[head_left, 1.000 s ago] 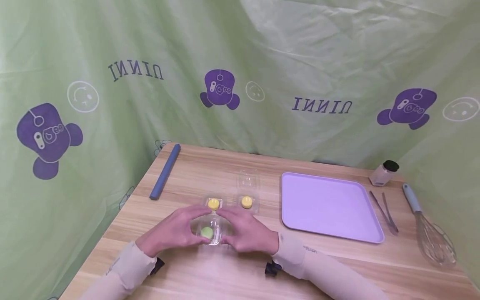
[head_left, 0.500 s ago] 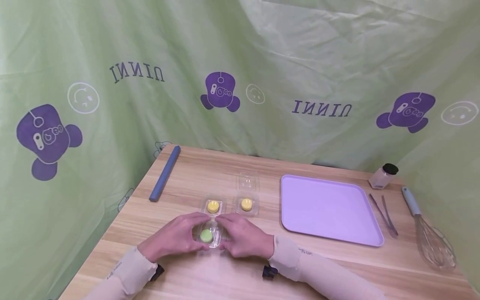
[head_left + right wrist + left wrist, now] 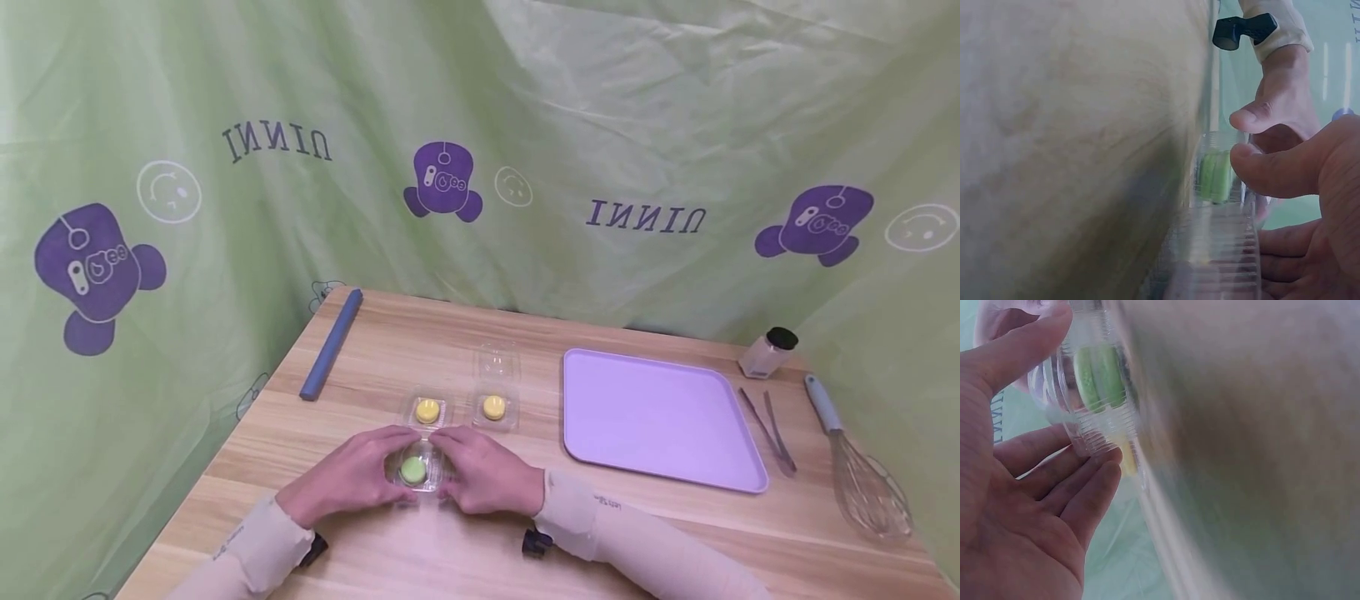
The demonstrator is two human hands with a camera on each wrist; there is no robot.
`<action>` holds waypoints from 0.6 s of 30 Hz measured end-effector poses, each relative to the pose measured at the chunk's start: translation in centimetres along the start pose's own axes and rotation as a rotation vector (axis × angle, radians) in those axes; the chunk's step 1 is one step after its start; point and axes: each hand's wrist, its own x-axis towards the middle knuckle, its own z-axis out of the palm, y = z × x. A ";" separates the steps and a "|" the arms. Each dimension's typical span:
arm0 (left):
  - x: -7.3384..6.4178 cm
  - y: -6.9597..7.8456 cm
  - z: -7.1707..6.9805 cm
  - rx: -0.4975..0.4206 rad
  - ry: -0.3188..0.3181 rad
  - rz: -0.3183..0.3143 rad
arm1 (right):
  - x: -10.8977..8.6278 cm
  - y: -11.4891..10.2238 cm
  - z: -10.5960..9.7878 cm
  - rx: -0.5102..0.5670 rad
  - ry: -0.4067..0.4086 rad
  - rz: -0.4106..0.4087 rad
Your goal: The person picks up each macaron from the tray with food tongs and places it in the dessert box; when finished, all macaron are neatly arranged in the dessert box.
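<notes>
A small clear plastic box (image 3: 432, 477) lies on the wooden table between both hands, with a green macaron (image 3: 413, 470) inside it. My left hand (image 3: 358, 471) grips the box's left side, thumb at the near edge and fingertips at the far edge. From the right side my right hand (image 3: 489, 473) holds it the same way. The left wrist view shows the macaron (image 3: 1110, 376) standing behind ribbed clear walls, with the lid over it. In the right wrist view the right thumb (image 3: 1260, 169) presses on top of the box (image 3: 1222, 237).
Just beyond the hands sit two more clear boxes, each with a yellow macaron (image 3: 427, 411), one with its lid (image 3: 496, 360) folded back. A purple tray (image 3: 660, 417) lies to the right. Farther right are tongs (image 3: 772, 429), a whisk (image 3: 862, 467) and a jar (image 3: 767, 352); a blue rod (image 3: 331, 344) lies left.
The clear lid over the green macaron has come down flatter onto its box. Both hands have shifted slightly toward the body, still around the box.
</notes>
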 end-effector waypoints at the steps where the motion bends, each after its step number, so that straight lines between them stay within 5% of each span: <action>1: 0.0 0.0 0.1 0.002 0.002 -0.002 | 0.0 0.0 0.0 -0.006 -0.003 0.001; 18: -0.4 -0.7 0.5 -0.079 -0.001 -0.051 | 0.6 -0.4 -0.1 0.006 -0.047 0.021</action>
